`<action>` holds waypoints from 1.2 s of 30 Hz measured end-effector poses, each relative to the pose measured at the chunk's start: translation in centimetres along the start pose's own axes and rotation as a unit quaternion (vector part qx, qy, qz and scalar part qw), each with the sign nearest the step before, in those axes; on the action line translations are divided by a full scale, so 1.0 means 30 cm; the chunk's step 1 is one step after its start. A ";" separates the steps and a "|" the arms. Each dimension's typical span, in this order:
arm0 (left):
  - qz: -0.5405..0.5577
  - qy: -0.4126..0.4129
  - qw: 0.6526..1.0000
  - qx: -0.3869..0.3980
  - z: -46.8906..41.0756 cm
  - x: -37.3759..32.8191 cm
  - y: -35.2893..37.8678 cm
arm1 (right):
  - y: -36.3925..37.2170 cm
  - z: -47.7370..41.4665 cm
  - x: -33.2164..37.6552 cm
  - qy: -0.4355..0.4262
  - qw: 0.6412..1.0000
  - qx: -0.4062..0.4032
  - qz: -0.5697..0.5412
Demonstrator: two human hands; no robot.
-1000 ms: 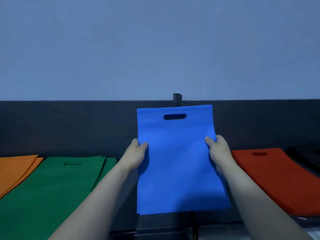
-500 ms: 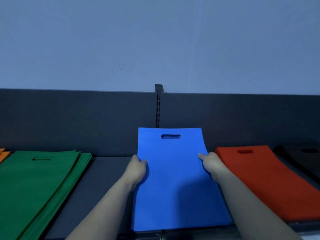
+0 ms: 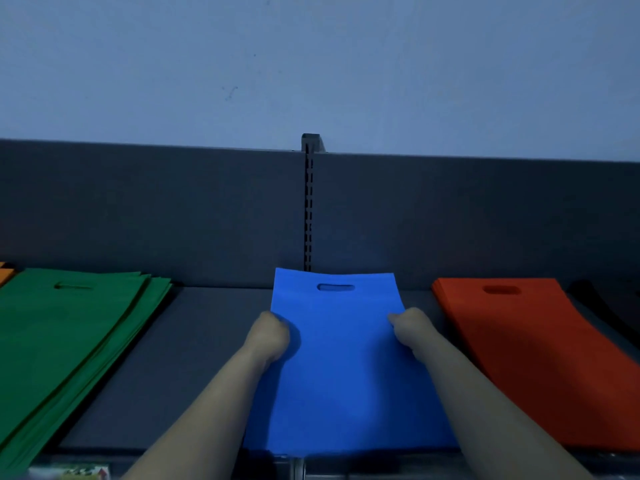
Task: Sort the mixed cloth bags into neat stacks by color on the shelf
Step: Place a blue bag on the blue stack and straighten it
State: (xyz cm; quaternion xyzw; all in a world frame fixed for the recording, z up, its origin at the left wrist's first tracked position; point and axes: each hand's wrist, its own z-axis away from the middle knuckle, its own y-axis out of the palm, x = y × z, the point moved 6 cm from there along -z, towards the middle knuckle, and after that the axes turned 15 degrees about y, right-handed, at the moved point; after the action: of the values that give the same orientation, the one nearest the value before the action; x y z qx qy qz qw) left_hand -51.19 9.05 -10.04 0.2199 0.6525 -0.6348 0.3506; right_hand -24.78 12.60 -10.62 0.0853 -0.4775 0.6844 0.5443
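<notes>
Blue flat cloth bag (image 3: 346,375) rests midway along the dark shelf (image 3: 207,341), top near its back edge, your left hand (image 3: 269,336) and right hand (image 3: 411,329) pinching its sides with curled fingers. It looks light and floppy, so grip both side edges.

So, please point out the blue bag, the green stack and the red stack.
blue bag (image 3: 346,375): head view, its middle
green stack (image 3: 69,341): head view, top bag
red stack (image 3: 526,341): head view, top bag

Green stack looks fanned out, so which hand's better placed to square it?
Left, probably: left hand grips the blue bag nearer the green stack; right hand is by the red stack.
</notes>
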 end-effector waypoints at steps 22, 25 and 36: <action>-0.004 0.038 0.996 -0.078 0.117 0.022 -0.032 | -0.058 0.076 -0.041 -0.083 0.980 -0.131 0.122; -0.009 0.035 0.996 -0.076 0.125 0.018 -0.029 | -0.056 0.084 -0.048 -0.089 0.980 -0.132 0.118; -0.169 0.109 0.974 -0.109 0.124 -0.005 -0.093 | -0.060 0.169 0.022 -0.234 0.930 -0.167 0.227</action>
State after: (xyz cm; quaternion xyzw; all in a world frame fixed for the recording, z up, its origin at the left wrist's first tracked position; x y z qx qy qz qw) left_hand -52.46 5.14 -7.86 0.1350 0.7795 -0.5824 0.1871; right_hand -25.61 9.16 -6.51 0.0405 -0.7051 0.6611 0.2532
